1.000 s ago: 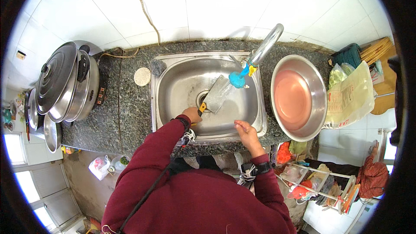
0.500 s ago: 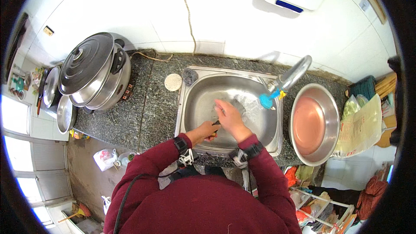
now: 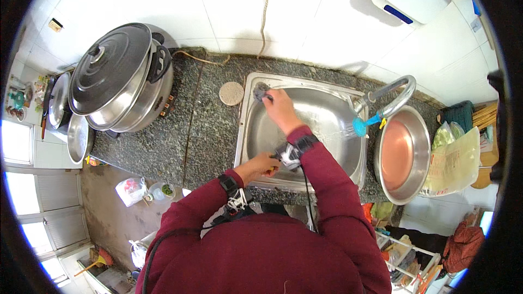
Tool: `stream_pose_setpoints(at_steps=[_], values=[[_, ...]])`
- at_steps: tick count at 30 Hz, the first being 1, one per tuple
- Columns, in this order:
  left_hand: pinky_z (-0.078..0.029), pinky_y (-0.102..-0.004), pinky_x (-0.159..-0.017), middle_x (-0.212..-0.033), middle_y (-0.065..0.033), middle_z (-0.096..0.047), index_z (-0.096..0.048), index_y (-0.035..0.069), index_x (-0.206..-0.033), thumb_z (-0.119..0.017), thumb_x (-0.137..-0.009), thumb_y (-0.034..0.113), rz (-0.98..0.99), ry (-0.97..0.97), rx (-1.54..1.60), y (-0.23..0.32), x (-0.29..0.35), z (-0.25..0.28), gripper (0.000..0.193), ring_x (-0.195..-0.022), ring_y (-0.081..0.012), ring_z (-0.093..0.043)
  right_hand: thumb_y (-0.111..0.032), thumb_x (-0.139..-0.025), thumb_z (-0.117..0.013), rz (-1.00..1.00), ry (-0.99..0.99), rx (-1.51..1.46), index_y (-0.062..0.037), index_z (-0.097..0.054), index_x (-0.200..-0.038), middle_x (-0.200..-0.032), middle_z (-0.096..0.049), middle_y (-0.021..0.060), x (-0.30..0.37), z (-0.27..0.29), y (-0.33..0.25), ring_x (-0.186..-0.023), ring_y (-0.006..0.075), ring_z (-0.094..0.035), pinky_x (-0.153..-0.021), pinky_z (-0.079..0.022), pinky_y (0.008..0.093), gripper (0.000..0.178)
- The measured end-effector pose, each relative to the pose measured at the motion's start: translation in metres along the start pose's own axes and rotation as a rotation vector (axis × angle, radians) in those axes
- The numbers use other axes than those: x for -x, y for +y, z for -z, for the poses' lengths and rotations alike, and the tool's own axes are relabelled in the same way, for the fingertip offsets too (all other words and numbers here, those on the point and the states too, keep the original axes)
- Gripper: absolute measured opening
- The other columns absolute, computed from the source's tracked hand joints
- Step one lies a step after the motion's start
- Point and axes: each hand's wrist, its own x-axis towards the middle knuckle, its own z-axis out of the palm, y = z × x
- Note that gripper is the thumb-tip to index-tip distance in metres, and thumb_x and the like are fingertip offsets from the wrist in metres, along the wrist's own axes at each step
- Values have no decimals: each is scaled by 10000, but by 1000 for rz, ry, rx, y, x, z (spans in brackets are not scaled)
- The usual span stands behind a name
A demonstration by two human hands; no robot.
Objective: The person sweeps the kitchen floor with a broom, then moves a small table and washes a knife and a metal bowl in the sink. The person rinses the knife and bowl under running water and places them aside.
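Observation:
My right hand (image 3: 280, 110) reaches to the sink's far left corner, its fingers closed on a dark grey scouring pad (image 3: 260, 90). My left hand (image 3: 260, 165) is over the near left part of the steel sink (image 3: 243, 130), wrapped round a handle with a yellow part (image 3: 271, 172) peeking out. The rest of that tool is hidden by my hand and right wrist. A round, pale, speckled disc (image 3: 231, 93) lies on the counter left of the sink.
A curved tap (image 3: 402, 95) with a blue nozzle (image 3: 360, 126) sprays water at the sink's right side. Right of it stands a steel basin (image 3: 404, 155) with a reddish bottom. A large lidded steamer pot (image 3: 122, 81) sits on the left of the granite counter (image 3: 204, 141).
My right hand has moved from the middle of the sink, near my left hand, to the far left corner and taken hold of the scouring pad. The head view has shifted.

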Motion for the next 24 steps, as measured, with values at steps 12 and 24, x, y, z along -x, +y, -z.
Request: stream_pose_setpoints(at_steps=[12, 24], values=[[-331, -243, -440, -707, -23, -501, -492, 10, -1042, -594, -866, 110, -46, -60, -98, 28, 19, -30, 226, -509, -92, -445, -68, -801, -661, -197, 242, -51, -7, -606, -942, -1139, -602, 162, 216, 108, 48, -1046, 351, -567, -893, -475, 404, 163], [-313, -238, -420, -701, -11, -474, -479, 12, -1088, -600, -856, 78, -89, 19, -72, 37, 48, -52, 270, -489, -80, -422, 38, -740, -622, 224, 29, -10, -46, -672, -975, -1085, -626, 150, 187, 115, 66, -1036, 349, -573, -885, -494, 397, 254]])
